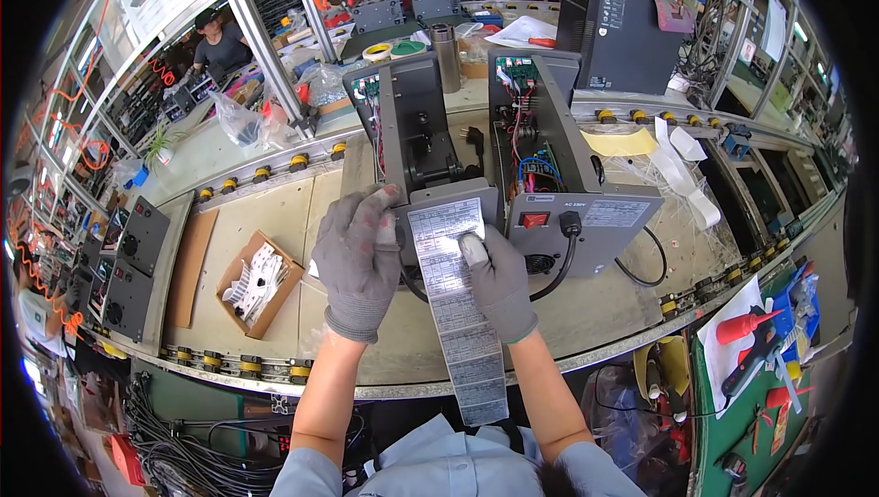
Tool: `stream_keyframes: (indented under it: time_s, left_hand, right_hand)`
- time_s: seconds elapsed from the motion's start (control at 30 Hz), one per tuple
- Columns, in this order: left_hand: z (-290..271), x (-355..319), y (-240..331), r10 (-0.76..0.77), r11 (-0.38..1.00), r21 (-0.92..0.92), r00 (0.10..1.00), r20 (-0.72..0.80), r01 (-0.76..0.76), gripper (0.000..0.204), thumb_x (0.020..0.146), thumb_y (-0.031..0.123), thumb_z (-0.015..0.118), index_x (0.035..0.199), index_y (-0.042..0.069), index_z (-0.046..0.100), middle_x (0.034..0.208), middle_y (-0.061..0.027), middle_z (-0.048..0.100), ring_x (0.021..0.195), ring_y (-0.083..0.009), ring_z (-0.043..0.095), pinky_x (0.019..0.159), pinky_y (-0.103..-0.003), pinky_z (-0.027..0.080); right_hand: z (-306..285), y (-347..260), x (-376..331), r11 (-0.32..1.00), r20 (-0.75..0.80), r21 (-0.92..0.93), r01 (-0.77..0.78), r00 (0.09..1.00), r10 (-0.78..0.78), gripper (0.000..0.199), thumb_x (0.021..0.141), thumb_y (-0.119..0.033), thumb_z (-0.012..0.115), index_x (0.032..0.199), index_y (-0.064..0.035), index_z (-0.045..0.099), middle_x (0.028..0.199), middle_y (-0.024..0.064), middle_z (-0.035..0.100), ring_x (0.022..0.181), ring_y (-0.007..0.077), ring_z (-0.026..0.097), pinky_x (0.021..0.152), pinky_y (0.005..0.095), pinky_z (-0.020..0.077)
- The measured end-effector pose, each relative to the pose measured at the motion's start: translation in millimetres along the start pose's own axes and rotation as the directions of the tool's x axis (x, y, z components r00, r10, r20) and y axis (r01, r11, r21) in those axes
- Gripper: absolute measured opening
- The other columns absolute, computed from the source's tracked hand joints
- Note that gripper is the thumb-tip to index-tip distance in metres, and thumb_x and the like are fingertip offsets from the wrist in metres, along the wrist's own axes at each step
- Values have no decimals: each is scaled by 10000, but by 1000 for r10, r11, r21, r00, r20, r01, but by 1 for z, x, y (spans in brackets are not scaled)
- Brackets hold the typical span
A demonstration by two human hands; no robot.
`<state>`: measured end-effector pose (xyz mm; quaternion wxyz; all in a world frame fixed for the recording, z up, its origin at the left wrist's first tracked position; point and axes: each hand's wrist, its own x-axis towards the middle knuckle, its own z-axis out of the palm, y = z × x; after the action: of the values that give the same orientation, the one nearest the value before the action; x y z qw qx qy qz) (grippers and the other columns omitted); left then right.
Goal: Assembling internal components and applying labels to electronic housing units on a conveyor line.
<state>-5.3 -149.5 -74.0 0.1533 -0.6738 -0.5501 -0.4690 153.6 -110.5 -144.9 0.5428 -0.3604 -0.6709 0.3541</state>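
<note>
My right hand (499, 282), in a grey glove, pinches a long strip of silver printed labels (458, 332). The strip's upper end lies against the rear panel of a dark grey metal-cased machine (449, 193), and its lower end hangs past the table edge toward my shirt. My left hand (359, 254), also gloved, is at that panel's left corner with its fingers curled in; whatever they grip is hidden. Close on the right stands a second open machine (586, 222) with a red switch, a plugged-in black power cord (569, 240), and circuit boards and wires showing.
A cardboard box (261, 282) of small white parts sits left on the workbench (320, 185). Roller rails (275, 167) run along both sides. Behind are a steel tumbler (445, 57), tape rolls (377, 52) and a dark case (618, 34). Tools lie lower right; two people sit beyond.
</note>
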Motion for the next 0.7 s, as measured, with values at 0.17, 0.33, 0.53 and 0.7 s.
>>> stream_keyframes:
  time_s: [0.17, 0.33, 0.53, 0.7]
  left_hand:
    - [4, 14, 20, 37, 985, 167, 999, 25, -40, 314, 785, 218, 638, 1060, 71, 606, 1033, -118, 597, 961, -306, 548, 817, -394, 434]
    - [26, 23, 17, 184, 953, 219, 973, 137, -211, 352, 730, 270, 674, 1036, 107, 616, 1056, -65, 586, 1014, -287, 523, 846, -405, 399]
    - [22, 20, 15, 165, 936, 283, 971, 173, -209, 314, 726, 239, 659, 1004, 102, 610, 1003, -85, 574, 981, -303, 508, 869, -423, 394]
    - [35, 23, 12, 191, 829, 470, 943, 272, -303, 463, 679, 421, 705, 962, 85, 558, 1007, -87, 538, 977, -308, 496, 831, -428, 407]
  right_hand:
    - [3, 0, 1, 1000, 13, 10, -27, 1000, 27, 196, 920, -200, 528, 969, -15, 571, 784, 206, 575, 686, 371, 554, 615, 371, 449]
    - [0, 2, 2, 998, -20, 48, -34, 999, 35, 206, 914, -215, 539, 977, -23, 575, 794, 214, 580, 721, 395, 562, 632, 386, 451]
    - [-1, 7, -4, 987, 42, 58, -147, 989, 145, 434, 924, -403, 508, 1072, -6, 600, 841, 193, 630, 785, 268, 615, 723, 346, 464]
    - [5, 33, -19, 938, -65, 166, -303, 946, 317, 462, 945, -400, 467, 1070, 21, 611, 890, 183, 653, 853, 277, 626, 781, 348, 462]
